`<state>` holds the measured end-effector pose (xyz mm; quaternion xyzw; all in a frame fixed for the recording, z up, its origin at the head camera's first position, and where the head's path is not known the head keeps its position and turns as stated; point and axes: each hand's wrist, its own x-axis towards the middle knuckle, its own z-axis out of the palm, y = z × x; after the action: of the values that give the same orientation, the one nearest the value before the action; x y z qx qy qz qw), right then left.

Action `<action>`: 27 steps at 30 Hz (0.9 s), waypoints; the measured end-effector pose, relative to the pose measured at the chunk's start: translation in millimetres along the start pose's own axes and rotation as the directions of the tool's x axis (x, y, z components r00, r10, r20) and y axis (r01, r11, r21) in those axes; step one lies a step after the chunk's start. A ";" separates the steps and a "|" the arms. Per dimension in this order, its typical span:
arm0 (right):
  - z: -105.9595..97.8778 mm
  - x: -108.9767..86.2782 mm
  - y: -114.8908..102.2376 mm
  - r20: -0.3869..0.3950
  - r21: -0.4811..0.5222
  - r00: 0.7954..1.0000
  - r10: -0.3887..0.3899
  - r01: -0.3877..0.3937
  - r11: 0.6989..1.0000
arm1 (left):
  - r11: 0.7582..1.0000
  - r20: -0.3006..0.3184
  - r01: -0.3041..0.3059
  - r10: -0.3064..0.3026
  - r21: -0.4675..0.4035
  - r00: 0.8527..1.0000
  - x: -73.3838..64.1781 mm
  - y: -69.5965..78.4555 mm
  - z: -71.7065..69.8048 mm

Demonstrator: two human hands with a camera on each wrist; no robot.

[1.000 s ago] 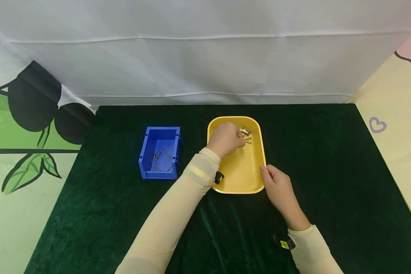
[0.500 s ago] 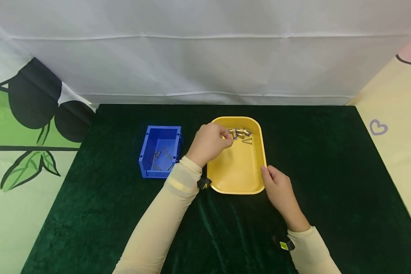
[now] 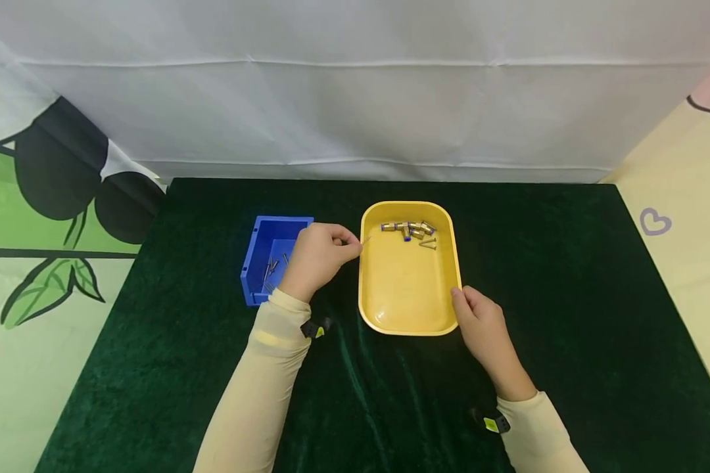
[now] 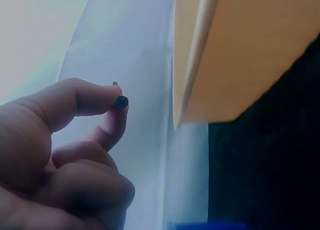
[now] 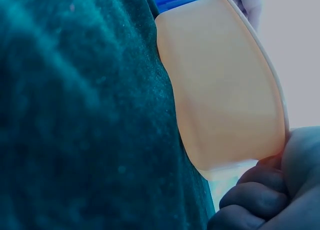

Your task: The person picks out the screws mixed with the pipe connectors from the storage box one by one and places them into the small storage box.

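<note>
Thumb and fingers of my left hand [image 3: 319,259] pinch a screw [image 4: 121,102], whose cross-recessed head shows in the left wrist view. This hand is above the gap between the blue bin [image 3: 248,272] and the yellow tray [image 3: 408,289], covering the bin's right side. My right hand [image 3: 482,328] grips the tray's rim near its front right corner, thumb on top and the other fingers curled below, as the right wrist view shows. Toward the tray's back lie several brass fittings [image 3: 417,233] with blue ends and a few screws [image 3: 428,245].
Several screws [image 3: 269,268] lie inside the blue bin, partly hidden by the left hand. A dark green velvet cloth [image 3: 544,276] covers the table. Behind it hangs a white cloth backdrop [image 3: 355,118], with printed panels at both sides.
My left hand has moved left out of the yellow tray with a screw between its fingertips, uncovering the brass fittings. The right hand keeps its place on the rim.
</note>
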<state>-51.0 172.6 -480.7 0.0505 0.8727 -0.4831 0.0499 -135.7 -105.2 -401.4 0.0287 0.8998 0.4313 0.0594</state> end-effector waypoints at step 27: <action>-1.2 -7.1 -10.2 -0.005 -0.010 1.000 0.013 -0.013 1.000 | 0.977 -0.247 0.211 -0.209 -0.019 0.946 -28.5 -56.3 -70.8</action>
<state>-45.4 168.0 -470.6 0.0571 0.8748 -0.4784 0.0511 -116.8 -198.1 -398.9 -0.1209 0.8997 0.4194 -0.0077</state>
